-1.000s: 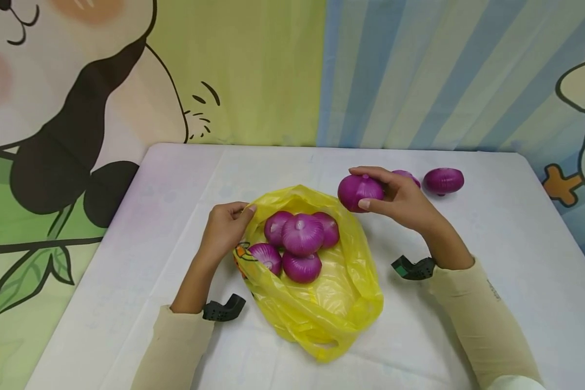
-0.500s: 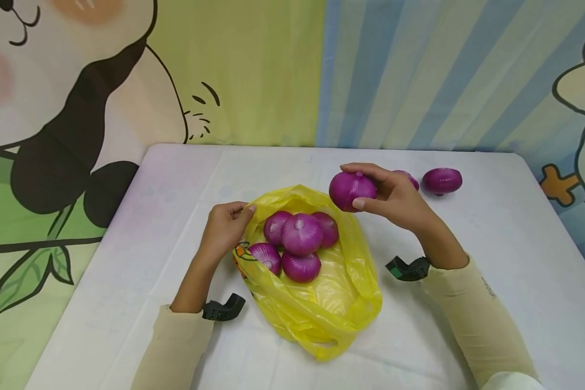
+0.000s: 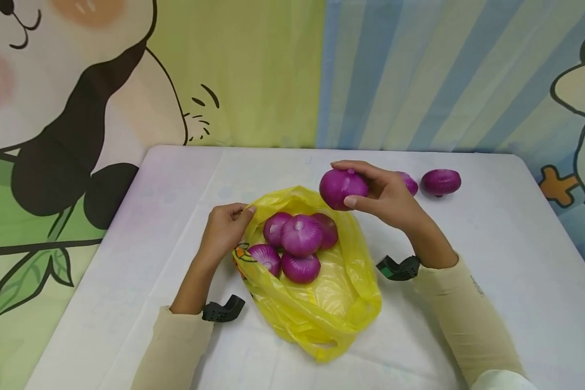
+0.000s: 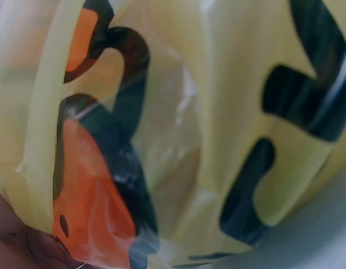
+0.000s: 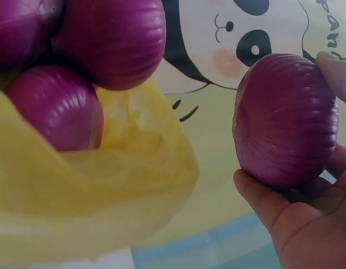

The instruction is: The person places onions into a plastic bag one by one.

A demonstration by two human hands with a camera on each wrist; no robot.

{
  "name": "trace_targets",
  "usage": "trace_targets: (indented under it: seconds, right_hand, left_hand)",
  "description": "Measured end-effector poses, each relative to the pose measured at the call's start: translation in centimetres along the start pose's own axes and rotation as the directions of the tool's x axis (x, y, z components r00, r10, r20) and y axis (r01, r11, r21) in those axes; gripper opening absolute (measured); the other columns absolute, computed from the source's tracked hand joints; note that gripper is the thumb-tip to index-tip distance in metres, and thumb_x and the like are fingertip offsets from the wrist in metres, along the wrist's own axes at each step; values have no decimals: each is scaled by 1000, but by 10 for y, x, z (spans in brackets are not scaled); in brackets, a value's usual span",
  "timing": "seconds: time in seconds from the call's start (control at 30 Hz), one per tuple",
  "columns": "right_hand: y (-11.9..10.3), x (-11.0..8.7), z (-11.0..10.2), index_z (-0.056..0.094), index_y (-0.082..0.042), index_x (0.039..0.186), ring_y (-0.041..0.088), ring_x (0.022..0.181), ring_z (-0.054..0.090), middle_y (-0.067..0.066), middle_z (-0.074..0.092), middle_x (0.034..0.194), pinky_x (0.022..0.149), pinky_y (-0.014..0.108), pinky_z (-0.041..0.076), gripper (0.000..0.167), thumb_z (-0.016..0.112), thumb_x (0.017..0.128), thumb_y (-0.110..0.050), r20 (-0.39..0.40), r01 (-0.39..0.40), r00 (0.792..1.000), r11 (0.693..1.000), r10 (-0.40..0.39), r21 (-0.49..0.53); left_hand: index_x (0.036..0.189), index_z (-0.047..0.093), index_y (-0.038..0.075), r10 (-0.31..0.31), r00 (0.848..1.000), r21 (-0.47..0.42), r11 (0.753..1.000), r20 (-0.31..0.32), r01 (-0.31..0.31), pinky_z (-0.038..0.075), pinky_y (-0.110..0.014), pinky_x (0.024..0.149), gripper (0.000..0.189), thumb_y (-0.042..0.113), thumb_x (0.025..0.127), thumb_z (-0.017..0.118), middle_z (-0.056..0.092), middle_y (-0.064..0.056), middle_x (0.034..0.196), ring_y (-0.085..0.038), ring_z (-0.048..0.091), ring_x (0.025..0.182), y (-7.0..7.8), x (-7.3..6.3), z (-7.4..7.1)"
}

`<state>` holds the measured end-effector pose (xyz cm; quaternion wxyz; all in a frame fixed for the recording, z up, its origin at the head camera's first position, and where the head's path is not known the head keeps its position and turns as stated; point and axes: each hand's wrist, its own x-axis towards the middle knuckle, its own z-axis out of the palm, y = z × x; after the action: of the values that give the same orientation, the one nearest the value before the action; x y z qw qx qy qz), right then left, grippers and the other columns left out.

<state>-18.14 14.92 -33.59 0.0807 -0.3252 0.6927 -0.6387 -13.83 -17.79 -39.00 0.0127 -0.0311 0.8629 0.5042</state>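
Note:
My right hand (image 3: pixel 387 197) grips a purple onion (image 3: pixel 340 188) between thumb and fingers, at the upper right rim of a yellow plastic bag (image 3: pixel 343 279). In the right wrist view the held onion (image 5: pixel 288 120) is apart from the bag (image 5: pixel 145 174). Several onions (image 3: pixel 301 235) lie piled in the open bag, toward its far left side. My left hand (image 3: pixel 224 230) pinches the bag's left rim. The left wrist view is nearly filled by the bag's printed wall (image 4: pixel 178 140), with a bit of the left hand (image 4: pixel 22 244) at the lower left corner.
Behind the right hand, another onion (image 3: pixel 409 183) is partly hidden on the white table (image 3: pixel 478 227). To its right lies one more onion (image 3: pixel 441 182). A patterned cloth (image 3: pixel 253 76) hangs behind the table's far edge.
My right hand has carried its onion a little to the left, from beside the bag to its upper right rim. The left hand and the bag have stayed in place.

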Motion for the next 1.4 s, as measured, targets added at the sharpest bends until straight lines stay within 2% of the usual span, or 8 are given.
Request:
trace_targets:
  seconds: [0.17,0.37,0.73,1.13,1.23,1.4]
  right_hand:
    - [-1,6,10,52,-1,137,32,117,54,16,46,142,86,37,51,52,70,88,-1,31,4,1000,1000,-5,15]
    - [-1,15,25,50,-1,139,32,117,54,15,47,142,86,41,52,55,71,88,-6,111,28,993,999,-32,33]
    - [12,26,53,50,0,137,27,116,56,9,51,136,87,43,51,52,69,88,-1,215,20,976,999,-27,34]
    - [20,30,74,48,-3,139,25,112,56,7,52,131,86,41,52,54,69,89,-7,301,-75,951,997,75,-14]
    - [21,30,76,46,-4,141,24,113,55,6,49,134,86,41,52,55,69,90,-8,318,-82,945,997,81,-13]
    - [25,29,75,41,-3,143,27,119,51,13,42,140,86,43,52,58,66,91,-6,350,-60,934,998,67,-30]
  left_hand:
    - [106,73,3,9,1000,-6,1000,-2,-9,50,-32,61,35,34,97,60,72,-6,81,-21,63,72,-1,0,-1]
    - [106,73,4,7,1000,-10,1000,0,-7,48,-30,57,36,35,97,60,71,-6,77,-20,61,68,-1,-1,-1]
    - [106,73,4,0,1000,-25,1000,4,0,49,-29,59,37,37,97,60,72,-6,79,-20,63,70,-4,-1,0]
    - [105,74,4,19,1000,-26,999,0,-19,49,-29,57,37,37,97,60,72,-6,79,-21,62,68,-6,-1,-1]
    - [104,74,3,30,1000,-25,999,0,-29,49,-29,56,36,36,97,60,72,-6,79,-21,62,67,-5,0,-1]
    - [104,74,3,39,999,-17,999,-9,-40,47,-29,54,35,35,97,60,72,-6,77,-20,60,65,-3,0,-1]
